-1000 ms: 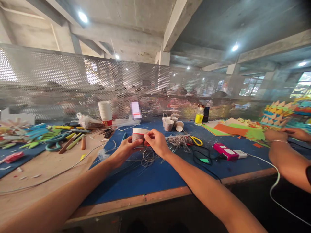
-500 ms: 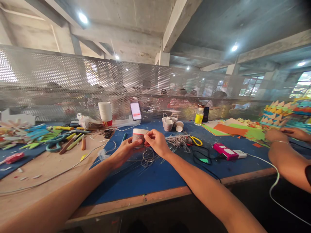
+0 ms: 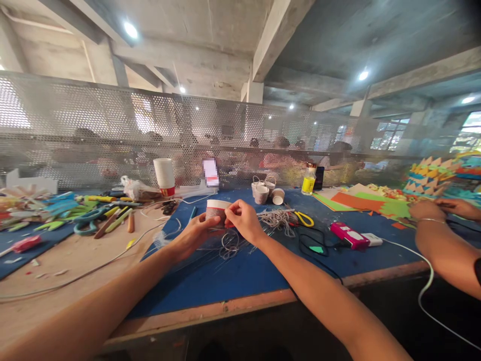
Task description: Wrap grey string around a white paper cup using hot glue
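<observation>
Cam config: single unit, head-worn. Viewpoint: wearer's head ht., over near edge of bench (image 3: 210,288). Aim: fwd. & down, pitch shallow; concrete ceiling (image 3: 210,30) fills upper part. Lens: wide FOV, stretch twd. frame edges; vert. scale reduced by 1/4. Near zone: L forearm (image 3: 112,296) & R forearm (image 3: 319,286) enter at bottom corners, large. Mid zone: L grip (image 3: 195,233) & R grip (image 3: 242,219) approx. ctr., below mid-ht. Far zone: perforated screen (image 3: 225,118) spans bkgd. R margin: co-worker's arm (image 3: 439,240), cropped by frame.
</observation>
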A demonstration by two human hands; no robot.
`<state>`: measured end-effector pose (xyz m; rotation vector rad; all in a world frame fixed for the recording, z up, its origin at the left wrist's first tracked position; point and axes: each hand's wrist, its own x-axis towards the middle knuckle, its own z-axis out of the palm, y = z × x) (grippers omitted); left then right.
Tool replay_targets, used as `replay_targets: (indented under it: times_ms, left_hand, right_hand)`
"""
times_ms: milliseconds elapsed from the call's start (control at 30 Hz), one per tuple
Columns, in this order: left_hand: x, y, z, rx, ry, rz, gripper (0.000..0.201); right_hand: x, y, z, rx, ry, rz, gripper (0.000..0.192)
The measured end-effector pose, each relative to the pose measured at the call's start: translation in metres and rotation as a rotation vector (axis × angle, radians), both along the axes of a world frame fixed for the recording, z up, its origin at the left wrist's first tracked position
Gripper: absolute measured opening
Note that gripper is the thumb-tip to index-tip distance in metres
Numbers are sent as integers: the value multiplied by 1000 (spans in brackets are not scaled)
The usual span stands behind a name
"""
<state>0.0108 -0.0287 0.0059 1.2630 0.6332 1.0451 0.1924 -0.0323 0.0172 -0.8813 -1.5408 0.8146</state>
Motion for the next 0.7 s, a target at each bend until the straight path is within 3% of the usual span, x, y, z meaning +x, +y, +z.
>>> replay_targets:
  times_ms: [367,533,700]
  left_hand:
    - [-3,7,-3,2,-74,-29,45]
    - [-5,13,-6,1,-103,15,41]
    - [-4,10,-4,-40,-155,72,31]
  right_hand:
    - [1,0,-4,46,-40,34,28]
    - [0,-2,-5,81,-131,15,22]
    - [-3,-6,-8,266,-311,-59,13]
